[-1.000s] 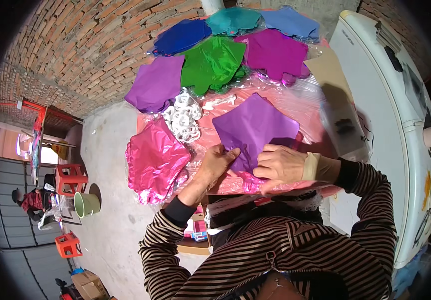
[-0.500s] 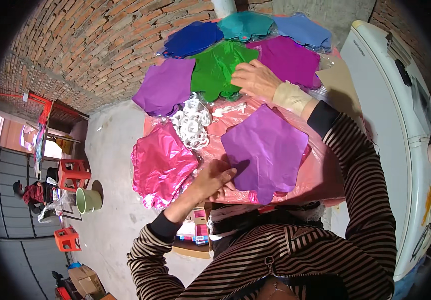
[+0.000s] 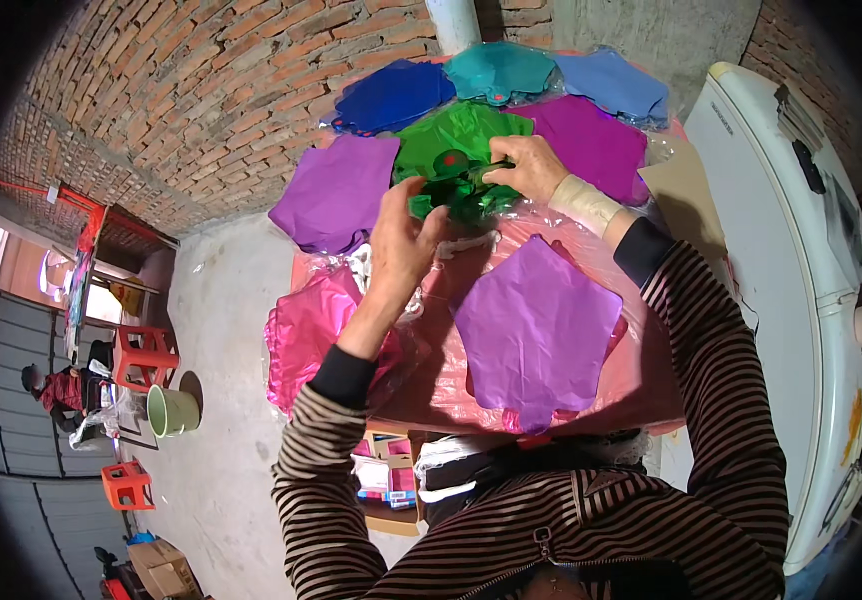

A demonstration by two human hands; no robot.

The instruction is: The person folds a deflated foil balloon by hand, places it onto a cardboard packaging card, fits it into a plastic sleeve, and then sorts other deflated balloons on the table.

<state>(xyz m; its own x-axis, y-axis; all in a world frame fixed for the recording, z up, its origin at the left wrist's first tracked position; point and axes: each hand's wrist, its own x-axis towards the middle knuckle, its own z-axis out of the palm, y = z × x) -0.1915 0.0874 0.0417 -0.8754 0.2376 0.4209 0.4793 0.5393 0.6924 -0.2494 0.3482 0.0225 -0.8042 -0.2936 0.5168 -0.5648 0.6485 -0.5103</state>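
My right hand [image 3: 536, 172], its wrist wrapped in a beige bandage, pinches the lifted near edge of a shiny green foil piece, star-like and resembling a flat balloon [image 3: 473, 124]. Its raised edge is dark and curled, with a red spot. My left hand [image 3: 403, 238] reaches beside that edge, thumb and fingers apart; nothing shows between them. Before me lies a purple foil piece [image 3: 541, 335] with a short tail, over some pink. Below my left hand are a pink foil stack [image 3: 306, 335] and white ribbon [image 3: 362, 266], partly hidden by the hand.
Purple [image 3: 336, 190], magenta [image 3: 596, 145], dark blue [image 3: 391, 97], teal [image 3: 499, 70] and light blue [image 3: 614, 85] foil stacks surround the green one on a pink plastic-covered table [image 3: 421, 385]. A white appliance [image 3: 771, 230] stands at right. Red stools [image 3: 141, 358] and a green bucket [image 3: 173, 410] are left.
My left hand has moved up and forward from beside the purple piece to the green foil. My right hand has raised the green foil's near edge. The view has shifted slightly.
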